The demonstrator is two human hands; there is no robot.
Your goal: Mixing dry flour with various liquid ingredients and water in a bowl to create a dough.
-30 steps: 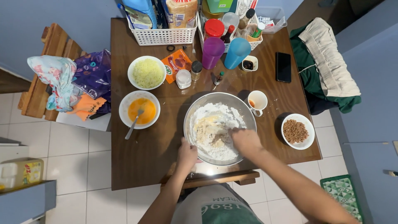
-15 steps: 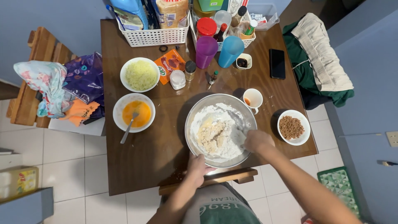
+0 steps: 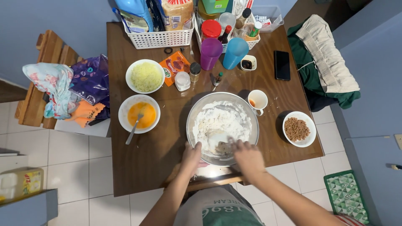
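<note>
A large metal bowl (image 3: 190, 119) of white flour (image 3: 222, 118) stands on the brown wooden table (image 3: 150, 155), near its front edge. My left hand (image 3: 191, 157) grips the bowl's near rim, thumb over the edge. My right hand (image 3: 248, 158) reaches in from the near right. Its spread fingers press into a pale lump of dough (image 3: 224, 146) at the near side of the bowl.
Left of the metal bowl are a white bowl of beaten egg with a fork (image 3: 139, 114) and a bowl of shredded yellow food (image 3: 145, 76). A mug (image 3: 257, 100), a bowl of brown mince (image 3: 298, 129), a phone (image 3: 282, 65), two cups and white baskets (image 3: 161, 37) are also there.
My right hand swept from the bowl's right side round to its near side, working the dough. My left hand stayed on the near rim. The view shifted slightly.
</note>
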